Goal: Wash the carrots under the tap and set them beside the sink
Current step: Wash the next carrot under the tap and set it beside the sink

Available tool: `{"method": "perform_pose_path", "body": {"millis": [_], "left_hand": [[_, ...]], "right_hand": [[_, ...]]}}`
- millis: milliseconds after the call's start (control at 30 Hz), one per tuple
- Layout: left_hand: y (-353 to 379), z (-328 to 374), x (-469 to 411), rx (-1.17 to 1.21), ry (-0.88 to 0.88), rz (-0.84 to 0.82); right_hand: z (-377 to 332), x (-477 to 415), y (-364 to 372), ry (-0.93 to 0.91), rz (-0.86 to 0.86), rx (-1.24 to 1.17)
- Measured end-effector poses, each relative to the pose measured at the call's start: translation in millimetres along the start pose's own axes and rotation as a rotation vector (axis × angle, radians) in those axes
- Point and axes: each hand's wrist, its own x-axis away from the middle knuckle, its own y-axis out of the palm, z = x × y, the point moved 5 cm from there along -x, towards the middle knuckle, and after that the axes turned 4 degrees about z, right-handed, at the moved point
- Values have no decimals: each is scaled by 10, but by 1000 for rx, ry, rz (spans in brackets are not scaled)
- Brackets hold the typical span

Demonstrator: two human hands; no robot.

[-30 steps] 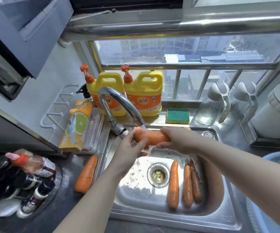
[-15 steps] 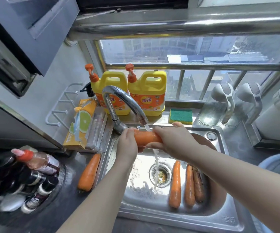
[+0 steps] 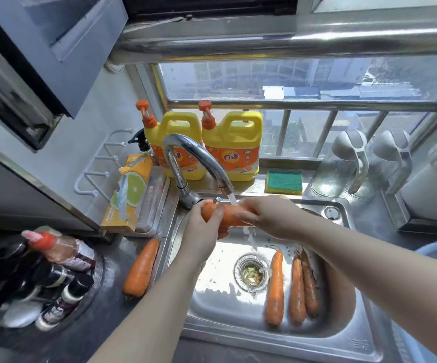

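Held carrot [image 3: 227, 216]: level under the tap [image 3: 193, 158], water running over it, above the far part of the sink [image 3: 212, 297]
Left hand [image 3: 201, 231]: fingers curled round its left end
Right hand [image 3: 272, 218]: wrapped round its right end
Sink: three carrots [image 3: 297, 292] lie right of the drain [image 3: 251, 272]
Worktop [image 3: 94, 331]: one carrot [image 3: 141, 268] just left of the sink rim

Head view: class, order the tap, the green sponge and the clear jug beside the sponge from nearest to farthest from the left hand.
1. The tap: just behind the left hand, at the back left of the sink.
2. The green sponge: on the ledge behind the sink, further right.
3. The clear jug: right of the sponge, farthest.
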Motion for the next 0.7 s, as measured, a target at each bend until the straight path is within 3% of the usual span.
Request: {"method": "perform_pose_path", "body": {"millis": [100,300,500,700], "left_hand": [[43,-23,-25,6,9,-22],[-14,33,-96,58,7,3],[-2,-20,-71,67,-162,-54],[-67,37,-34,-192,82,-154]], "right_hand": [[8,-10,-21,32,129,102],[6,21,-76,-85,146,78],[-14,112,-180,-63,337,229],[13,97,-201,-12,285,91]]}}
